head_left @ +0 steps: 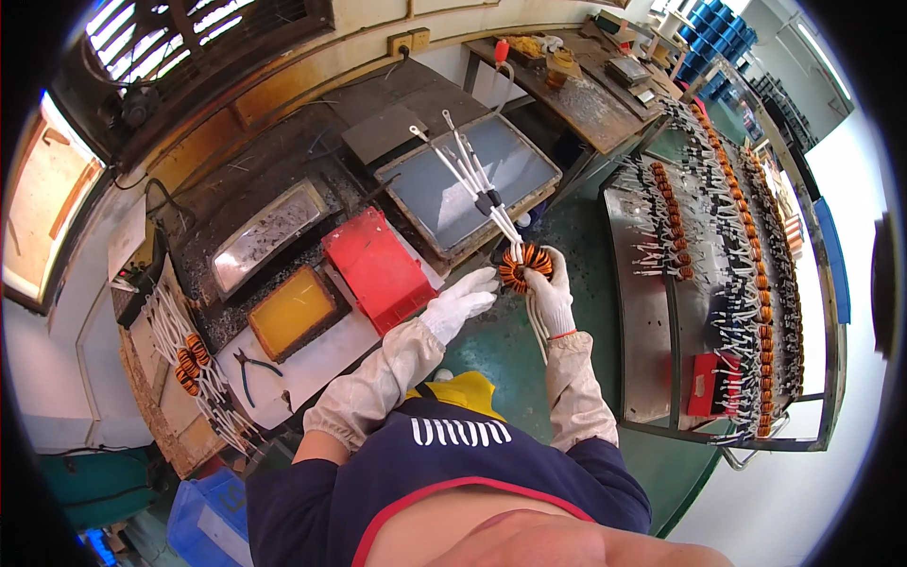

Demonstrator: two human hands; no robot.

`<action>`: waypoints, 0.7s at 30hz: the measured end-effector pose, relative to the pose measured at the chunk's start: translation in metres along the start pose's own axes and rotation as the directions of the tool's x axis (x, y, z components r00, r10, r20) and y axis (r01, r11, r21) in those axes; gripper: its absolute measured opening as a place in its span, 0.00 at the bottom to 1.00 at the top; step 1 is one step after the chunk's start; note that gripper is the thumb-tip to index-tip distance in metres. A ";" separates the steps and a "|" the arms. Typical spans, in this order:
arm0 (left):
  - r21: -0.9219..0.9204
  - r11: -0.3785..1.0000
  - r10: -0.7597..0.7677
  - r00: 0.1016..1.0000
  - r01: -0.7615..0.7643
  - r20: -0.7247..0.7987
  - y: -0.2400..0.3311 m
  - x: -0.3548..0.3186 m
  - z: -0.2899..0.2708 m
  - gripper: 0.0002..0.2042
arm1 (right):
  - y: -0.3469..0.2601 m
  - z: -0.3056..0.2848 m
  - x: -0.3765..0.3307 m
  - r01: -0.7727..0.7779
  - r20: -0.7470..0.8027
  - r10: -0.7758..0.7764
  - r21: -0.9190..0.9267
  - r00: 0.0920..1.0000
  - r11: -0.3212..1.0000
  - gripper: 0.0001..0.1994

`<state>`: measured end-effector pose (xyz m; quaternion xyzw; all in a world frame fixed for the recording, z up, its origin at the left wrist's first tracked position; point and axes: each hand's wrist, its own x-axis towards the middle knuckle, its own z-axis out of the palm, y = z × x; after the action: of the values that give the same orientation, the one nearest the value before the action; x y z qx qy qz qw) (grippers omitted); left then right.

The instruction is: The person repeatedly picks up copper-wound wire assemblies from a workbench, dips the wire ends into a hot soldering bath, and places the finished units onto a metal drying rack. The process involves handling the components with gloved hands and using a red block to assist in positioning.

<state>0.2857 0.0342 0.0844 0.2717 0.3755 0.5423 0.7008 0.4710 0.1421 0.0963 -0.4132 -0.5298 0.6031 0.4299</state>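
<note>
My gloved right hand (556, 295) grips a ring-shaped coil (518, 267) wound with orange copper wire. White sleeved leads run up from the coil over a grey-topped tray (463, 175), bundled by black bands and tipped with metal lugs. More white leads hang below the ring. My gloved left hand (463, 304) is beside the coil, fingers stretched out and holding nothing; I cannot tell whether its fingertips touch the winding. Just left of that hand stands a red box (380, 269).
A yellow block in a dark tray (291, 313), a metal-framed pan (269, 236) and pliers (255, 376) lie on the left bench. Several similar coils (192, 359) rest at its left end. At right, a metal cart (642, 312) carries rows of coils. A blue bin (210, 515) stands lower left.
</note>
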 end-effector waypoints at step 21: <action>0.785 -0.608 0.622 0.544 -0.119 0.564 0.026 0.082 0.030 0.24 | 0.004 -0.048 -0.027 0.171 0.009 -0.217 -0.647 0.976 0.743 0.26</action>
<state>0.3065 0.1205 0.1025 0.7367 0.5668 0.2910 -0.2266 0.5247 0.1293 0.0889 -0.4983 -0.7297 0.3224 0.3396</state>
